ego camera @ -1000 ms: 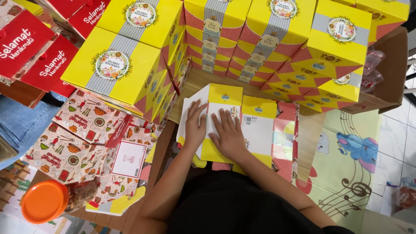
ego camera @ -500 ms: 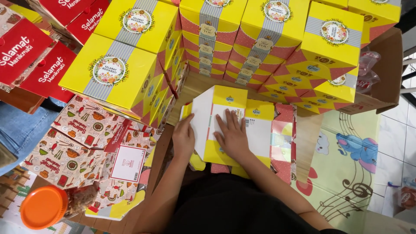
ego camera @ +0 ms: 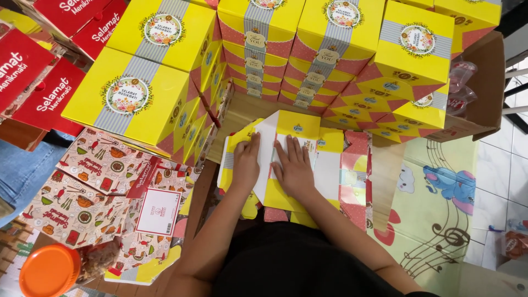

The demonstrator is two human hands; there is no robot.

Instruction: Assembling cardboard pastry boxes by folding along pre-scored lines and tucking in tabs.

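Yellow-and-white flat cardboard box blank (ego camera: 291, 159) lies under both palms; left hand (ego camera: 246, 163) and right hand (ego camera: 294, 168) press flat, fingers spread, clamping nothing. Judged light, thin, creasable; grip edges beside fingertips.

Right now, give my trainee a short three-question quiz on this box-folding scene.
1. True or false: both hands press on the flat unfolded yellow-and-white cardboard box blank.
2. What colour is the round plastic jar lid at lower left?
3. The assembled yellow cardboard boxes are: A) stacked behind and beside the blank, B) on the cartoon floor mat.

Key:
1. True: left hand and right hand lie flat on it.
2. Orange.
3. A.
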